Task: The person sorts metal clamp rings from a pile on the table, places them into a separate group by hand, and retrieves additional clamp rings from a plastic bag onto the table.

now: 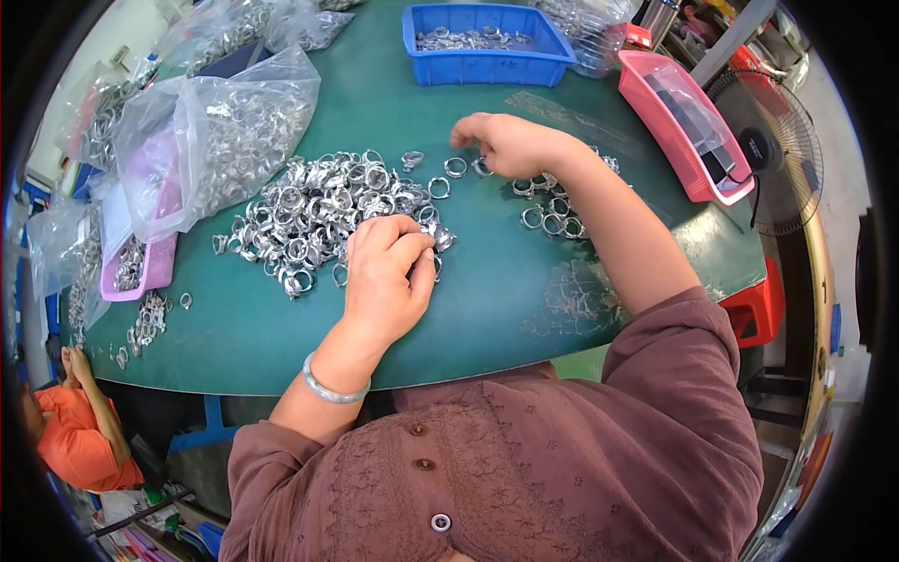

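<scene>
Hands apart: left hand [389,272] curled at big ring pile [328,211], right hand [506,145] by smaller ring cluster [560,208]; grips unclear. Both sit on worktop [478,318] close in, likely to avoid stretching.

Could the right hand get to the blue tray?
Probably yes: the right hand is below the blue tray in the picture, with green tabletop between them, and the tray's top is open.
</scene>
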### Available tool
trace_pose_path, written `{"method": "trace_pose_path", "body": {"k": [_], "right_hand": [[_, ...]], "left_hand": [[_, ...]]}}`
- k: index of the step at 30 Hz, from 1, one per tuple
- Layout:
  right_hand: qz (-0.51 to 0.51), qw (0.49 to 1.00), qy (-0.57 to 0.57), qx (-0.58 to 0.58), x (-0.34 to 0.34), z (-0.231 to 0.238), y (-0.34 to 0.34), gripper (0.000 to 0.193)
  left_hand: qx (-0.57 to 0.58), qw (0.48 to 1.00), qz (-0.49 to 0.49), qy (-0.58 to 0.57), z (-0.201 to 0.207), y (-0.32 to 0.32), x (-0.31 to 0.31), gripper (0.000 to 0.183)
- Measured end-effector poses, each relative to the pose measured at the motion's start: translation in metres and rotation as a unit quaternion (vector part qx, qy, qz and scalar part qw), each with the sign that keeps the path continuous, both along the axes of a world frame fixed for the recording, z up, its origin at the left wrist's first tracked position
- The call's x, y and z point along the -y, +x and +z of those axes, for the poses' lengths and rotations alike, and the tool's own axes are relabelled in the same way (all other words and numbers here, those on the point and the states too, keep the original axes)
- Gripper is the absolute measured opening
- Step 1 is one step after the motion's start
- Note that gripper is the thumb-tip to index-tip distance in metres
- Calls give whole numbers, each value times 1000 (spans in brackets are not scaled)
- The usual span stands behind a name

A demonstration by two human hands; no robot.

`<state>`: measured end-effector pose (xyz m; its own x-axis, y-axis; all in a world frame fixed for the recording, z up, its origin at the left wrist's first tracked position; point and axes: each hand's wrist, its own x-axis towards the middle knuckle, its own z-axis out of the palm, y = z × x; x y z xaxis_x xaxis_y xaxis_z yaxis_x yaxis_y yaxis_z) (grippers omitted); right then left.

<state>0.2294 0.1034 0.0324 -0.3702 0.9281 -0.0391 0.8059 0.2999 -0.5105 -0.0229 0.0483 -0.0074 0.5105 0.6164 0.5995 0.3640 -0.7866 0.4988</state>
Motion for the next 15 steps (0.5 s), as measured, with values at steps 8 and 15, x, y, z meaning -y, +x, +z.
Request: {"method": "trace_pose_path", "body": {"k": [8, 15], "right_hand": [[5, 975, -18, 223, 11, 12, -8, 45], [40, 984, 99, 143, 3, 6, -25, 44]], "left_hand": [[-3, 1000, 4, 10, 3, 0, 1, 12], [-2, 1000, -2, 3, 0, 0, 1, 13]]}}
